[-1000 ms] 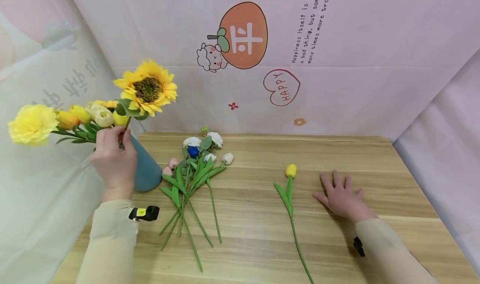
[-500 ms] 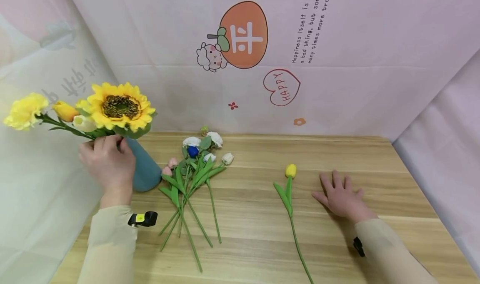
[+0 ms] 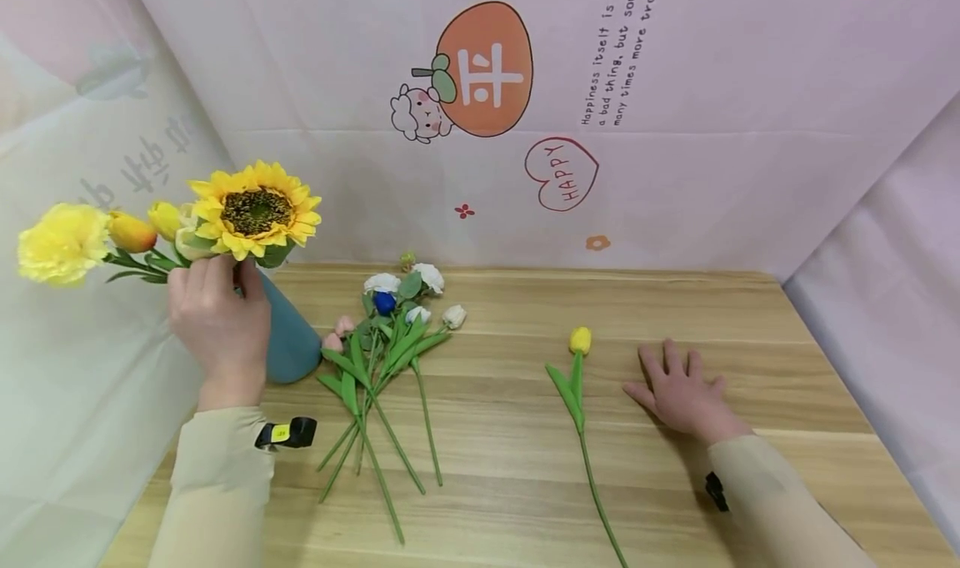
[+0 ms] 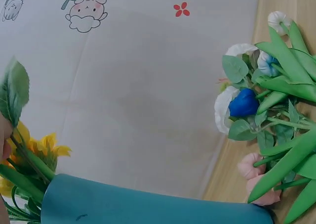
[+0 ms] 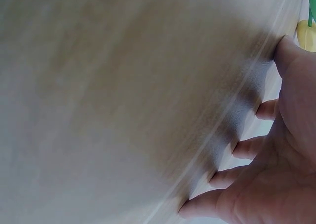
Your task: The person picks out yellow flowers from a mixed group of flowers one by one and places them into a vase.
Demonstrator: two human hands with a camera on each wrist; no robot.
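My left hand (image 3: pixel 220 322) is at the mouth of the blue vase (image 3: pixel 291 334) and pinches the stem of a sunflower (image 3: pixel 257 211), whose bloom faces up. Leaning left out of the vase are a yellow carnation-like flower (image 3: pixel 63 245), an orange-yellow tulip (image 3: pixel 132 233) and paler tulips. In the left wrist view the vase (image 4: pixel 148 204) lies across the bottom, and only a bit of my fingers shows at the left edge. My right hand (image 3: pixel 684 394) rests on the table with fingers spread, holding nothing. To its left lies a single yellow tulip (image 3: pixel 581 340).
Right of the vase, a loose pile holds white flowers (image 3: pixel 430 278), a blue bud (image 3: pixel 385 303), pink buds (image 3: pixel 333 342) and crossing green stems (image 3: pixel 382 459). A printed cloth (image 3: pixel 337 193) hangs behind the wooden table (image 3: pixel 495 434), and more cloth hangs at both sides.
The sunflower has dropped lower and shifted left toward the vase, then slightly back right, with my left hand moving along. My right hand and the loose flowers have stayed put.
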